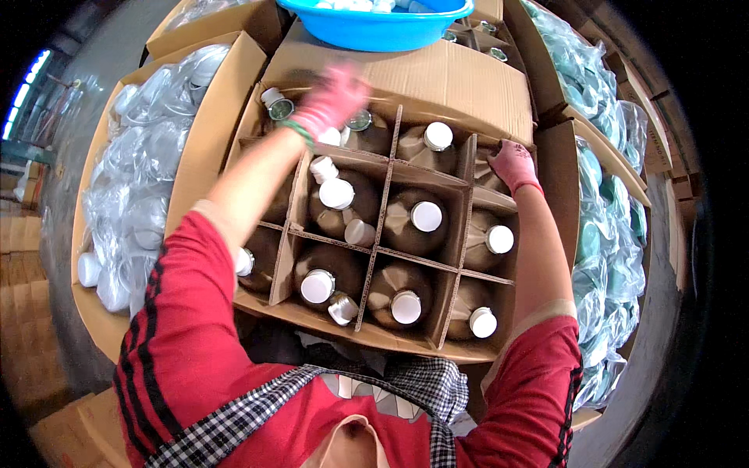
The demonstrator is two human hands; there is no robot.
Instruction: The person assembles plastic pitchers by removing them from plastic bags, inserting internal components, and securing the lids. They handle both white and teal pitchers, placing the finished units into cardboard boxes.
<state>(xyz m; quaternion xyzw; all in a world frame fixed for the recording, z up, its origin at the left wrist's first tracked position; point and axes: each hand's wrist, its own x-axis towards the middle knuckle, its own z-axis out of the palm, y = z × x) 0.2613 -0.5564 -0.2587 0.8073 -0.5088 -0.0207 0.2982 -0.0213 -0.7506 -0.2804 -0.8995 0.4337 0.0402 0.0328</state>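
A cardboard carton (374, 327) split by cardboard dividers holds several large glass jugs, many with white caps. My left hand (335, 97), in a pink glove and smeared by motion, passes over the far left compartments. Near it are two open jug mouths, one by the far left corner (281, 109), the other just right of the hand (359, 121). My right hand (515, 165), gloved alike, is closed with fingers curled over a jug's top in the far right compartment; what they grip is hidden. A capped jug (426, 217) stands in the middle, and loose white caps (360, 232) lie among the jugs.
A blue basin (382, 30) with white caps sits on the cardboard flap (413, 74) beyond the carton. Boxes of plastic-wrapped clear items (148, 179) stand at my left, and boxes of wrapped greenish items (597, 257) at my right. Another divided carton (488, 35) shows behind the basin.
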